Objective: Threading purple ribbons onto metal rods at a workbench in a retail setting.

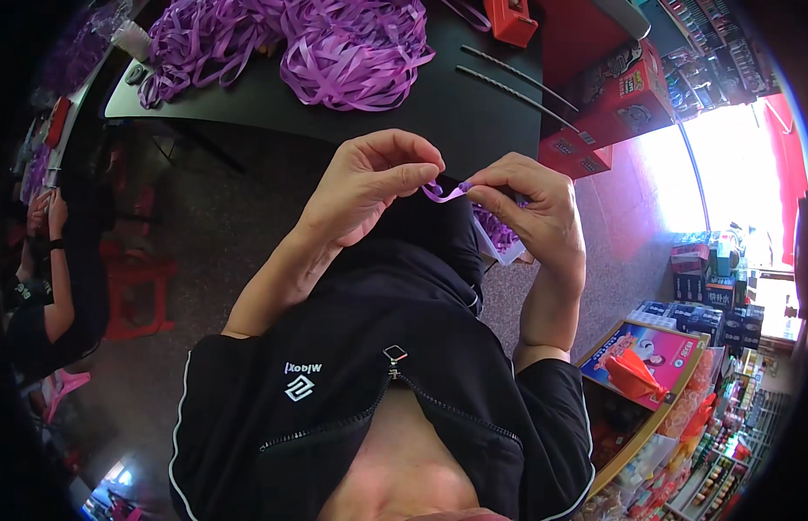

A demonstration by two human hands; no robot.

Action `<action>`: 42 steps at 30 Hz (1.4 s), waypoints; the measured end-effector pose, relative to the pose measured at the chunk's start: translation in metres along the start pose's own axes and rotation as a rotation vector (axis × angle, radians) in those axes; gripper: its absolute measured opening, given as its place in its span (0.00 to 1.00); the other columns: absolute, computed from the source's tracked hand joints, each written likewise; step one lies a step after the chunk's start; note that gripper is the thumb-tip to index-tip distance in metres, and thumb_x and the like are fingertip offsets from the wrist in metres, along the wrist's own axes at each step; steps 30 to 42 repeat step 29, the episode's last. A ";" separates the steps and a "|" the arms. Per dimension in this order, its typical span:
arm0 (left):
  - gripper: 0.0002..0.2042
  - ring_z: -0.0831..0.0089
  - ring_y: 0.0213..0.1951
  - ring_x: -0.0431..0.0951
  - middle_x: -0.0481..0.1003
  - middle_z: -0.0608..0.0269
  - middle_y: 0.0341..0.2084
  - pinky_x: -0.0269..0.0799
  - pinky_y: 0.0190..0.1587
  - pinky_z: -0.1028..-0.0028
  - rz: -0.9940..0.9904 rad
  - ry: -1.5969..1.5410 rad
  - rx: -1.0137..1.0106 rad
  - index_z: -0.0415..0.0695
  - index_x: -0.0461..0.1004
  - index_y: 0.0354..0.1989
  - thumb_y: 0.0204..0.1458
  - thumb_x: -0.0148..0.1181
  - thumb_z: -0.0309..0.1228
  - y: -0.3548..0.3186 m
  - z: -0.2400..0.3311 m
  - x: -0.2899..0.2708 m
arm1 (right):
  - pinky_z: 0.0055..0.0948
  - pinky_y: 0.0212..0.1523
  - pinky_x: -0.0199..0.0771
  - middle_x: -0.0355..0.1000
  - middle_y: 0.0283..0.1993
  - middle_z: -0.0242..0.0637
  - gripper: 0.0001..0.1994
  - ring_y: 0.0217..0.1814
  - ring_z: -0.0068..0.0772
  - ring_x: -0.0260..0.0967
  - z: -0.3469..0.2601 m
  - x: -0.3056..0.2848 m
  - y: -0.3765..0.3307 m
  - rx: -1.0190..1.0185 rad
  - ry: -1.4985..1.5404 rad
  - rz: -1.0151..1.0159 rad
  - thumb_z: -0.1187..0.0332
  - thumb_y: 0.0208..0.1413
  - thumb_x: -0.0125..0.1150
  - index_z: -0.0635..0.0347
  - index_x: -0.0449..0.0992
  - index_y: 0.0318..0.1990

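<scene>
A short length of purple ribbon (447, 195) sags between my two hands, above my lap and just off the table's near edge. My left hand (369, 178) pinches one end between thumb and fingers. At the other end, my right hand (539, 208) is closed in a pinch with the thumb against the forefinger. Beyond them, a large tangled heap of purple ribbons (356, 56) lies on the dark table (473, 113). Below my right hand, a white-rimmed container (511, 253) with more purple ribbon is partly hidden by that hand.
Two thin twisted metal rods (517, 91) jut past the table's right edge, near a red object (512, 22). Red cartons (625, 100) stand at right. Nearer lies an open-topped display box (639, 365). On the left are a red stool (136, 291) and another person's arm (61, 278).
</scene>
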State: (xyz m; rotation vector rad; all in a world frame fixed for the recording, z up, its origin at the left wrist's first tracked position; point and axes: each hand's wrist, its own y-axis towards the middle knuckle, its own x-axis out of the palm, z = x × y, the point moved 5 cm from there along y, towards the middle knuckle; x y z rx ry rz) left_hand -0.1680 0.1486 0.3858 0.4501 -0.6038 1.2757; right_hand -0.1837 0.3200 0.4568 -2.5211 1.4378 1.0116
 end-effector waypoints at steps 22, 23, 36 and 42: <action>0.10 0.84 0.34 0.71 0.71 0.69 0.30 0.70 0.39 0.83 -0.108 -0.081 0.145 0.39 0.72 0.38 0.48 0.58 0.14 0.003 -0.016 0.003 | 0.17 0.25 0.66 0.74 0.37 0.37 0.06 0.27 0.18 0.68 0.026 0.029 -0.007 0.099 0.464 -0.072 0.73 0.52 0.63 0.65 0.80 0.37; 0.10 0.84 0.34 0.71 0.71 0.69 0.31 0.70 0.39 0.83 -0.104 -0.040 0.133 0.38 0.72 0.40 0.49 0.58 0.15 0.002 -0.016 0.005 | 0.17 0.25 0.67 0.74 0.37 0.37 0.06 0.27 0.18 0.68 0.025 0.029 -0.007 0.087 0.465 -0.076 0.73 0.52 0.63 0.66 0.79 0.37; 0.15 0.84 0.37 0.73 0.72 0.68 0.35 0.70 0.42 0.83 -0.107 0.169 0.057 0.36 0.71 0.50 0.52 0.59 0.21 0.002 -0.015 0.010 | 0.18 0.27 0.70 0.74 0.36 0.37 0.06 0.28 0.20 0.70 0.023 0.021 -0.006 -0.026 0.335 -0.039 0.74 0.52 0.63 0.65 0.80 0.38; 0.15 0.84 0.37 0.73 0.72 0.68 0.35 0.70 0.42 0.83 -0.107 0.169 0.057 0.36 0.71 0.50 0.52 0.59 0.21 0.002 -0.015 0.010 | 0.18 0.27 0.70 0.74 0.36 0.37 0.06 0.28 0.20 0.70 0.023 0.021 -0.006 -0.026 0.335 -0.039 0.74 0.52 0.63 0.65 0.80 0.38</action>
